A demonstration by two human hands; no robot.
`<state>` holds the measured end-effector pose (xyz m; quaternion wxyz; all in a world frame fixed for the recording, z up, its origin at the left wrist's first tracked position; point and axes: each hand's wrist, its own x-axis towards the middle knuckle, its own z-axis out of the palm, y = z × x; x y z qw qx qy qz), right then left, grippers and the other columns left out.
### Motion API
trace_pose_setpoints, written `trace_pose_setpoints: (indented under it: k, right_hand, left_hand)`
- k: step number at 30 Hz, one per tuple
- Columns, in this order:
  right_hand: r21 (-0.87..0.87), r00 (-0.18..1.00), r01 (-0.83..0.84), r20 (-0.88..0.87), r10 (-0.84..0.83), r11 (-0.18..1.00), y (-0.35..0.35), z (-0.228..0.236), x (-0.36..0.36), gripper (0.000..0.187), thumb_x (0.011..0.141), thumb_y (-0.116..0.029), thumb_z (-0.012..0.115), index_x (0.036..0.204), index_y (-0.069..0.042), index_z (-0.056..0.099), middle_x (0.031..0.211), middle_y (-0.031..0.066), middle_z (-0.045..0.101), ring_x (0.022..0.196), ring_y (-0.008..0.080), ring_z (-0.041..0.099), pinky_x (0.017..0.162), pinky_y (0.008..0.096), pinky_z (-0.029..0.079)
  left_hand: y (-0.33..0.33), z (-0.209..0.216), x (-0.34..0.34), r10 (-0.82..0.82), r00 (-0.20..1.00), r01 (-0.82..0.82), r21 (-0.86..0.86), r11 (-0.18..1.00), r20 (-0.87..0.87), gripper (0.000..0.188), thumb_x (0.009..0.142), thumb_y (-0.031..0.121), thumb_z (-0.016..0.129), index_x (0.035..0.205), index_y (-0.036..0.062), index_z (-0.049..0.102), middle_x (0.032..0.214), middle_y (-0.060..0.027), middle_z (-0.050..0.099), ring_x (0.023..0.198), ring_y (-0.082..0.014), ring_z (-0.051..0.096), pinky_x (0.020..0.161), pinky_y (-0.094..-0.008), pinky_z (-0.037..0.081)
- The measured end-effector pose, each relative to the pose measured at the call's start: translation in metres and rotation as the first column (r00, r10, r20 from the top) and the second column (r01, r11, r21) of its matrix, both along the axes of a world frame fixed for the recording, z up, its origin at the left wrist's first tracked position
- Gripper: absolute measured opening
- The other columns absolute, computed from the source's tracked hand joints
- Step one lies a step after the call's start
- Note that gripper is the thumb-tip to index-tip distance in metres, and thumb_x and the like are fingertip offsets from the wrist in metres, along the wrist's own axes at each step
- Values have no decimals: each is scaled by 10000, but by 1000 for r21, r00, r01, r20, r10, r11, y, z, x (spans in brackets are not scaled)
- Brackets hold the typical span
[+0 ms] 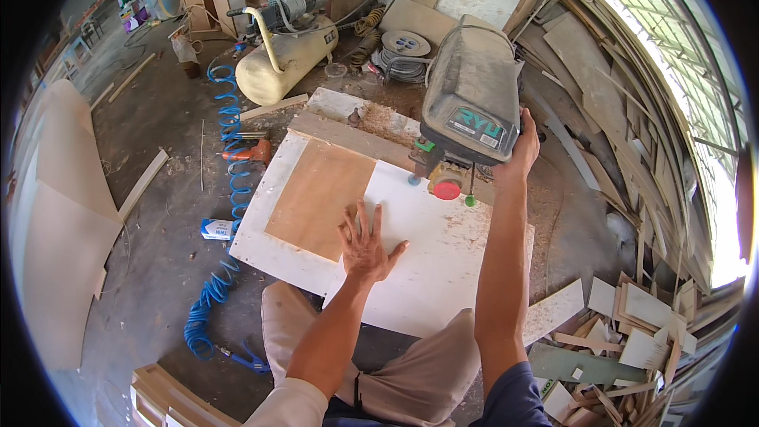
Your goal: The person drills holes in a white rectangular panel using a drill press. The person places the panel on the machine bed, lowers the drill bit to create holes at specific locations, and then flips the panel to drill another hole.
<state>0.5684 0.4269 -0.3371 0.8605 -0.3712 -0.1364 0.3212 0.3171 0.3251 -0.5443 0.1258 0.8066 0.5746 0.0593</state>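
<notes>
In front of me stands a drill press [466, 99] with a dusty dark cover, a red button and green knobs. Along the right side of its cover, my right hand [522, 146] is closed on the edge; some of its fingers are hidden. My left hand [366, 249] lies flat with fingers spread on a white board [427, 269], close to the drill press. The hand's edge reaches a brown rectangular panel [320, 198] beside the white one. Beneath both is a larger white sheet. Wood shavings [387, 120] lie along a plank behind them.
A cream air compressor [288, 63] and a cable reel [405, 46] stand behind. To the left lie a coiled blue air hose [204, 312], an orange pistol-shaped tool [251, 152] and a small box [216, 228]. Offcuts [632, 340] pile up at right, below stacked boards [609, 103].
</notes>
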Motion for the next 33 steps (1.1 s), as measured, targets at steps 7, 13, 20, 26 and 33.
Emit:
trace_pose_setpoints:
  k: [7,13,20,26,33]
  right_hand:
    - [4,997,-14,75,13,1000,-5,-10,2,277,1060,-294,573,881,-88,621,740,-4,526,666,121,530,620,286,464]
    - [28,995,28,94,-30,999,-3,-16,1,277,1059,-293,576,881,-86,621,748,-1,559,667,114,538,621,285,468]
    - [42,998,33,49,-35,999,-5,-14,-5,274,1058,-284,574,872,-88,614,759,-7,555,676,112,523,631,290,469]
    - [60,999,15,48,-18,998,-3,-19,1,272,1058,-275,572,861,-91,609,755,-7,538,687,111,508,641,285,457]
    - [78,996,22,83,-28,997,-7,-23,1,269,1055,-283,584,871,-89,613,769,-12,537,701,103,505,641,279,452]
  left_hand:
    - [1,-2,0,-2,1000,1,19,1000,13,1044,927,807,418,1680,161,94,1724,-221,3,1558,-503,64,1228,-621,126]
    - [1,1,-1,1,1000,-1,-20,1000,9,1047,924,813,414,1680,164,93,1724,-223,-1,1559,-506,61,1228,-623,131]
    - [1,1,0,9,1000,-9,-39,999,-9,1053,923,823,398,1683,171,72,1727,-220,-23,1565,-503,45,1234,-620,122]
    - [1,-3,1,7,1000,-7,-18,1000,-3,1051,926,821,390,1682,163,74,1727,-220,-26,1564,-505,45,1234,-625,121]
    - [1,-4,0,-5,1000,5,-10,1000,3,1045,929,812,398,1680,152,93,1725,-228,-16,1561,-508,58,1227,-627,131]
